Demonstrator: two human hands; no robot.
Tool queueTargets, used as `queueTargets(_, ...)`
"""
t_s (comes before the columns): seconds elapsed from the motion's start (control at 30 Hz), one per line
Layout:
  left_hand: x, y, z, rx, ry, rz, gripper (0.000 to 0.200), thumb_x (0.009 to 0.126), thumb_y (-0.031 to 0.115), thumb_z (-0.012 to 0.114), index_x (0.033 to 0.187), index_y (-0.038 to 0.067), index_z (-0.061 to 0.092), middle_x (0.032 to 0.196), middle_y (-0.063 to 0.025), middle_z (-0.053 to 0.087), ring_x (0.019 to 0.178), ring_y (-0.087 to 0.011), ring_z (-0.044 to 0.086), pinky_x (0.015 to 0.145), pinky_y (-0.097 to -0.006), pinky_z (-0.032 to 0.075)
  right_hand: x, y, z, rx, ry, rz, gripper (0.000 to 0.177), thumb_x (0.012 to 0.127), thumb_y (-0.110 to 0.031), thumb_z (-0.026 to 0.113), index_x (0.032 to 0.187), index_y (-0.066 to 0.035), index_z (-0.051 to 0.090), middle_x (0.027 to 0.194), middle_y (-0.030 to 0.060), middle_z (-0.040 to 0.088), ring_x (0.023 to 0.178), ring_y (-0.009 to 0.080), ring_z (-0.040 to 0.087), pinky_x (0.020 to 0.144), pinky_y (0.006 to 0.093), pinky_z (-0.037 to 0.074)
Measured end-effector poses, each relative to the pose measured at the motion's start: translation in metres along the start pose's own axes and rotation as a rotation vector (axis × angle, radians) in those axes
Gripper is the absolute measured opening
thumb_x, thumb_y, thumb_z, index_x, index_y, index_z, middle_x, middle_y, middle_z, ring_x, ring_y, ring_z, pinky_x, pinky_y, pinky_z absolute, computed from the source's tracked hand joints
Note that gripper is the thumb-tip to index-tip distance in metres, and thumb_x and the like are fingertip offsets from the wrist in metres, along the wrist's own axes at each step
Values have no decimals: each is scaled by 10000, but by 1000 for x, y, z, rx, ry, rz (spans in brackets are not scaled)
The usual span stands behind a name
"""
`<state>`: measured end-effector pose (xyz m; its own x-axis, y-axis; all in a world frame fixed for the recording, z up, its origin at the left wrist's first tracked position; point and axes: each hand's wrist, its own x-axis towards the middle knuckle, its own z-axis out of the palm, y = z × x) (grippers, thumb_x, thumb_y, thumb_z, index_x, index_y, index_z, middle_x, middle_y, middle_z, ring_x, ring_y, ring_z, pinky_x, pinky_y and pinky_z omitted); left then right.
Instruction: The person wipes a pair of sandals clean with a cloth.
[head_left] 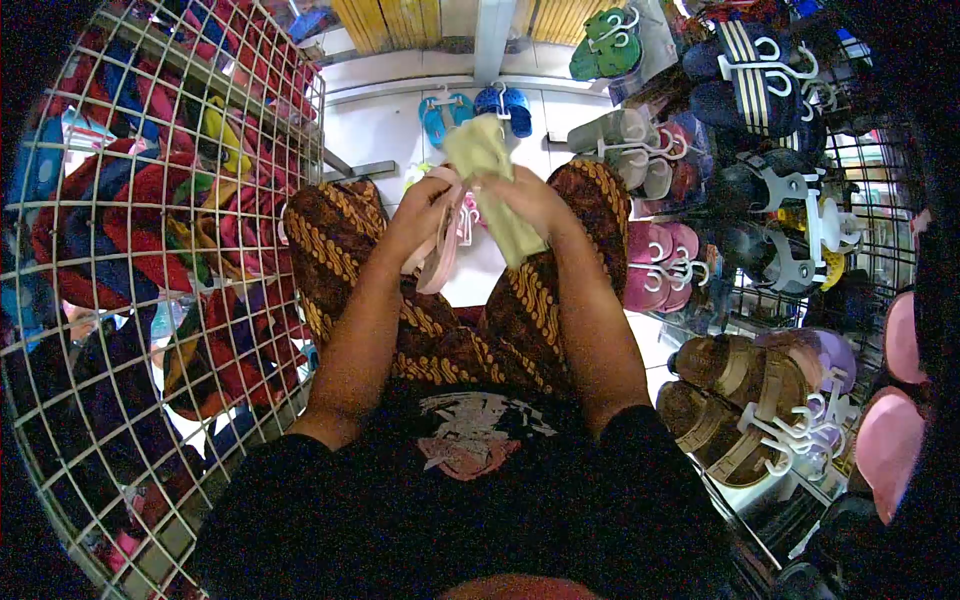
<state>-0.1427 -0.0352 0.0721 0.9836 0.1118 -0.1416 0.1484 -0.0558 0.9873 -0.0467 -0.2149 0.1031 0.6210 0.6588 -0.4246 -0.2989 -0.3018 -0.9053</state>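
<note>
Between my knees, my left hand (pixel 424 208) is closed on a pale pink sandal (pixel 438 262), which hangs down from the fingers. My right hand (pixel 525 200) grips a yellow-green cloth (pixel 520 232), blurred by motion, whose upper part reaches above both hands. The cloth is close beside the sandal; whether they touch cannot be told. Partly hidden behind my hands is a pink item with a white hanger (pixel 467 212).
A wire grid rack (pixel 150 200) with colourful footwear stands at the left. Turquoise sandals (pixel 447 118) and blue sandals (pixel 503 108) lie on the floor ahead. At the right hang brown sandals (pixel 740 375), pink sandals (pixel 660 262) and several other pairs.
</note>
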Motion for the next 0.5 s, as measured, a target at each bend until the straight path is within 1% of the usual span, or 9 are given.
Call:
queueTargets(0.07,-1,12,-1,42,42,5,273,920,188,600,1047,-52,633,1013,-111,655,901,-172,599,791,-308,485,5,19,2,-321,-219,-177,409,931,-361,597,1140,-9,590,874,77,660,715,155,646,644,299,538)
queueTargets(0.1,-6,27,2,-4,63,-2,271,914,177,605,1054,-54,631,1031,-120,653,912,-180,602,808,-315,486,6,13,5,-342,-231,-130,404,938,-346,592,1165,-11,585,884,73,667,731,150,642,669,304,535)
queueTargets(0.17,-6,26,-4,90,12,22,274,905,167,616,1072,-50,632,1076,-121,647,930,-192,612,858,-325,488,2,0,0,-171,-103,-67,399,937,-344,597,1157,-11,595,907,67,670,777,151,636,719,306,526)
queueTargets(0.23,-6,28,-5,198,-24,204,272,905,157,613,1082,-48,630,1093,-131,641,967,-206,608,883,-332,477,5,-2,0,57,121,54,389,936,-348,601,1123,-7,622,922,67,674,794,141,625,745,299,518)
queueTargets(0.27,-7,29,-4,251,-44,295,272,905,153,611,1087,-48,629,1101,-137,638,986,-213,607,896,-335,472,3,-3,0,-12,55,4,391,936,-353,601,1112,-6,627,917,68,673,769,140,626,721,297,521)
queueTargets(0.3,-7,32,-4,244,-53,66,259,900,136,610,1083,-47,630,1125,-156,628,1065,-239,584,932,-340,449,-3,-6,1,-81,-11,-46,392,937,-359,600,1101,-4,632,912,70,672,744,138,627,698,295,524)
queueTargets(0.37,-9,37,1,127,30,-17,256,897,142,613,1066,-50,632,1107,-172,631,1064,-258,583,943,-350,441,1,6,4,-291,-114,-106,407,939,-376,593,1088,1,640,889,66,672,682,136,626,652,291,527)
queueTargets(0.4,-9,40,2,69,73,-59,256,895,145,614,1057,-52,633,1099,-180,632,1064,-268,583,948,-356,437,6,7,4,-247,-14,-70,407,939,-376,594,1092,-1,640,884,61,672,688,136,627,663,295,526)
queueTargets(0.5,-3,30,-2,241,49,153,246,895,158,621,1026,-48,646,1058,-166,652,1011,-262,604,928,-353,453,0,-13,5,-40,270,-11,390,942,-355,592,1097,-1,642,859,57,674,719,135,632,696,308,525)
